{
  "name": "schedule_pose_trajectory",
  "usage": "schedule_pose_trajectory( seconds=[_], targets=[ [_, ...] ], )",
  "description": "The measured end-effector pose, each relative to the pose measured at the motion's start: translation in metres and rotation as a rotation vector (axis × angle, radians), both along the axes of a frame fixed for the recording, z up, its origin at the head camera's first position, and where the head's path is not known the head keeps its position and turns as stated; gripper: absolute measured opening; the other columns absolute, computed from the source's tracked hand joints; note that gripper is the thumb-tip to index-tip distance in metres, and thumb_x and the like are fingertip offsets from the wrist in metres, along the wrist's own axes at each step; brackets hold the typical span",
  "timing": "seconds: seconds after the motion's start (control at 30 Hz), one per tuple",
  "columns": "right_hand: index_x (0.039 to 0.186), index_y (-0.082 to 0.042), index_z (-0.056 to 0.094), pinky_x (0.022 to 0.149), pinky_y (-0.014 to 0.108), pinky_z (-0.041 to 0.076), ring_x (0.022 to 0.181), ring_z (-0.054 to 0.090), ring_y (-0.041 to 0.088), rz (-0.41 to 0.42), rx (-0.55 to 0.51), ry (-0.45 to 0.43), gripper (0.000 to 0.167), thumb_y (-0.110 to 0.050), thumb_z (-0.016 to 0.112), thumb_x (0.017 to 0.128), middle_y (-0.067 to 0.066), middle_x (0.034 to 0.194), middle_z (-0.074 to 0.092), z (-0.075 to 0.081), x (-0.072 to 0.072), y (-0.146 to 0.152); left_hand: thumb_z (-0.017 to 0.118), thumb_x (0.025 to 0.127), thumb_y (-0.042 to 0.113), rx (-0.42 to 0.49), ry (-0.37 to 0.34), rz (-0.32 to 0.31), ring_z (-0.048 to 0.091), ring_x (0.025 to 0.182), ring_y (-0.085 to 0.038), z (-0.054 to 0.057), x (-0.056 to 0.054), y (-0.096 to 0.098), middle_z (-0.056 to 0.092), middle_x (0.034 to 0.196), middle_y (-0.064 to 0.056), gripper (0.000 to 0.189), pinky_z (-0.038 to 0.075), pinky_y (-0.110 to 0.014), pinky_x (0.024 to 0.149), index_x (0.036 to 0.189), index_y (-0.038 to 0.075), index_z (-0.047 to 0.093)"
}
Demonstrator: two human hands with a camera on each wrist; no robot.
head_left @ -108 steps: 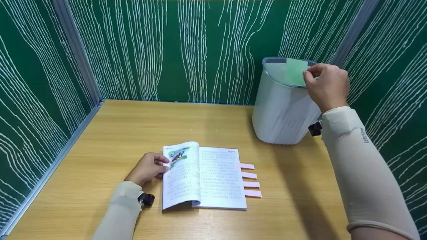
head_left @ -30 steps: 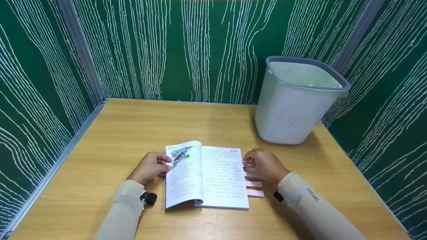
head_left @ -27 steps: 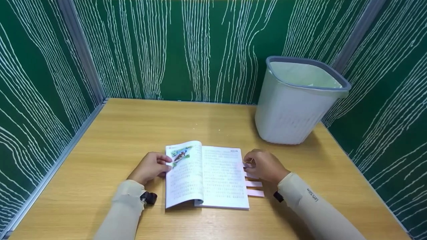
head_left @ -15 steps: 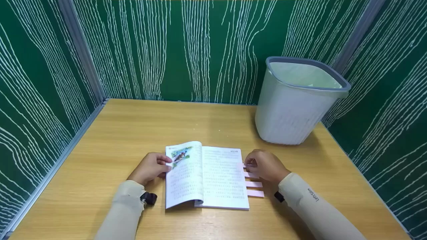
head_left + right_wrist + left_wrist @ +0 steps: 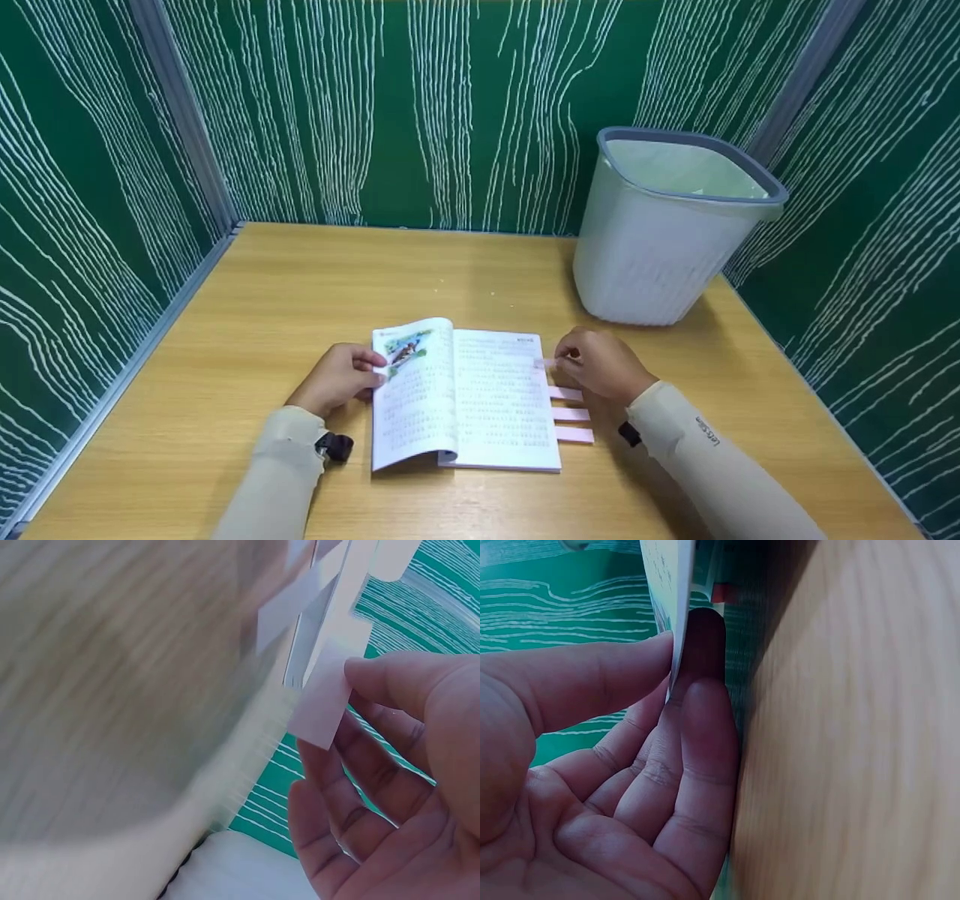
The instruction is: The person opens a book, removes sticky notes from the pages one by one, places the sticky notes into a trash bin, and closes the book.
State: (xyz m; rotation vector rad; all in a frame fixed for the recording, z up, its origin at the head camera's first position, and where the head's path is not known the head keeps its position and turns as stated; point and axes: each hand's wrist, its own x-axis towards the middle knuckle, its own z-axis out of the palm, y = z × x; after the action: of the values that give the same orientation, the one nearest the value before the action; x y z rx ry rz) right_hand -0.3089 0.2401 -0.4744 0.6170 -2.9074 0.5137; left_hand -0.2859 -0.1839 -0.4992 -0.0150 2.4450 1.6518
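Note:
An open book point(image 5: 499, 405) lies on the wooden table, its left page carrying a small coloured picture. My left hand point(image 5: 339, 377) holds that side by its outer edge; in the left wrist view the thumb point(image 5: 607, 679) presses one face and fingers lie behind it. At the book's right edge my right hand point(image 5: 606, 365) pinches a pale pink sticky tab point(image 5: 330, 690) between thumb and finger. The tab's inner end lies over the page edge; whether it still sticks there I cannot tell. Below it, several pink tabs point(image 5: 571, 414) stick out from the book.
A white waste bin point(image 5: 645, 255) with a grey rim stands at the table's back right. Tiny white specks dot the table point(image 5: 360, 277) behind the book. Green walls point(image 5: 517, 112) with white lines enclose the back and sides.
My right hand has come from over the bin, where it held a green paper, to the book's top tab. Just now it has lifted that tab slightly upward and right. My left hand stays put.

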Motion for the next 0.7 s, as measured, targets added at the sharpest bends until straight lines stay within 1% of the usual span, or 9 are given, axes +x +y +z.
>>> schedule_pose_trajectory(
  seconds=[0.23, 0.47, 0.7],
  targets=[
    [0.098, -0.016, 0.080, 0.083, 0.039, 0.060, 0.085, 0.064, 0.011, 0.005, -0.030, -0.004, 0.006, -0.018, 0.077, 0.094, -0.006, 0.094, 0.073, 0.008, -0.003, 0.003, 0.072, 0.090, -0.002, -0.001, -0.009, 0.005, 0.067, 0.076, -0.021, 0.000, 0.000, 0.000, 0.061, 0.093, -0.011, 0.021, 0.060, -0.032, 0.070, 0.110, 0.001, 0.070],
    [0.095, -0.015, 0.079, 0.081, 0.039, 0.059, 0.086, 0.066, 0.013, 0.035, -0.019, 0.083, 0.007, -0.013, 0.072, 0.094, -0.004, 0.093, 0.073, 0.022, -0.004, 0.010, 0.071, 0.089, -0.004, 0.002, 0.012, -0.009, 0.064, 0.077, -0.019, 0.000, 0.000, 0.000, 0.060, 0.089, -0.009, 0.020, 0.059, -0.030, 0.069, 0.108, 0.000, 0.071],
    [0.096, -0.016, 0.079, 0.079, 0.040, 0.060, 0.084, 0.067, 0.014, 0.012, -0.045, 0.090, 0.006, -0.015, 0.073, 0.096, -0.003, 0.091, 0.073, 0.036, -0.004, 0.015, 0.070, 0.089, -0.005, 0.014, 0.019, -0.023, 0.064, 0.076, -0.019, 0.001, 0.002, 0.000, 0.061, 0.089, -0.009, 0.020, 0.059, -0.031, 0.069, 0.109, -0.002, 0.070]
  ],
)
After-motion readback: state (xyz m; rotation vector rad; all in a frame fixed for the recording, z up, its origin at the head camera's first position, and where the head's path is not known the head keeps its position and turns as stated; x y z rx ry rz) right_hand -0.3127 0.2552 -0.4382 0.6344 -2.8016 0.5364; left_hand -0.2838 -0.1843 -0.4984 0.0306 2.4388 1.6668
